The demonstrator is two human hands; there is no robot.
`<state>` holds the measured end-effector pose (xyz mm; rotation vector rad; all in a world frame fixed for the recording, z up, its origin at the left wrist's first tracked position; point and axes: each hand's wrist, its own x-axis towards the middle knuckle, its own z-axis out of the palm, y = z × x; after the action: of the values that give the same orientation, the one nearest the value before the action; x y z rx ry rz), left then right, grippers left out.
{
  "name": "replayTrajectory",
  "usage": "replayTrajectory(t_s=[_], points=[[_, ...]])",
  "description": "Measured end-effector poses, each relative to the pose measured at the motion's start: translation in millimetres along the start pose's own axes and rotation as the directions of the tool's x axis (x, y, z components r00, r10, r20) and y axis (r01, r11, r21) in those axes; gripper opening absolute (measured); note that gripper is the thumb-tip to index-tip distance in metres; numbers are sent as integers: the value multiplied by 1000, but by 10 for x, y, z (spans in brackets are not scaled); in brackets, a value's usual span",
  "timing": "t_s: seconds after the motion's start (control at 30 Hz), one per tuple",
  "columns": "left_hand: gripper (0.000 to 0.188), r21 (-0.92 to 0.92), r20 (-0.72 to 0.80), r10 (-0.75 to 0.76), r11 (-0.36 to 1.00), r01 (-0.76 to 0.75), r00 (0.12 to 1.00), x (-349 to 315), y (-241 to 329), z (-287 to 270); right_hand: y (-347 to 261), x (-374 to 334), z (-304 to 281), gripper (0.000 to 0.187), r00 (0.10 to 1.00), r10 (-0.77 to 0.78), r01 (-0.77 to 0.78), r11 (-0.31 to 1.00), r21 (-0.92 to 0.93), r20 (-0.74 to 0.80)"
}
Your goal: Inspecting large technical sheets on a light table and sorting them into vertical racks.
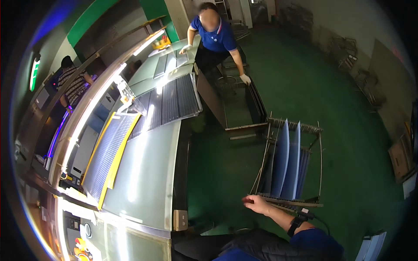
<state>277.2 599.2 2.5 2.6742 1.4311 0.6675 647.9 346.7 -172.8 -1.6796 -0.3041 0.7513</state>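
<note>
Sheets point(282, 161), pale blue and slightly bowed, stand on edge in a rack point(296, 202) on the green floor point(217, 167), to the right of the table point(156, 185); the right hand point(257, 205) is at the rack's near left corner, its fingers seemingly bent, with no sheet seen in them; whether it grips the frame or only hangs beside it, I cannot tell; the left hand is out of view; the step in hand looks like work at the rack, judging by the arm's reach; handling a sheet from here would call for bringing the hand over the near bar and taking one by its edge, clear of its neighbour; shifting the rack would call for a firm hold on its frame; farther off, a co-worker point(217, 41) leans between the table and a second rack point(246, 127), one gloved hand point(245, 79) on that rack; dark panels point(176, 102) and a yellow-edged panel point(109, 152) lie on the table.
</note>
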Motion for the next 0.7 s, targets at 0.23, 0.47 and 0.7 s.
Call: replayTrajectory(t_s=[0.23, 0.47, 0.7], points=[[41, 52, -88, -177, 982, 182, 980, -213, -169, 68, -346, 59, -55, 25, 979, -121, 100, 986, -133, -162], [41, -432, -76, -319, 865, 257, 945, -418, 9, 37, -379, 234, -516, 28, 911, -165, 131, 985, -114, -379], [41, -425, -49, -317, 865, 268, 947, -324, 230, 188, -104, 1221, -917, 54, 851, 175, -218, 975, -30, -495]])
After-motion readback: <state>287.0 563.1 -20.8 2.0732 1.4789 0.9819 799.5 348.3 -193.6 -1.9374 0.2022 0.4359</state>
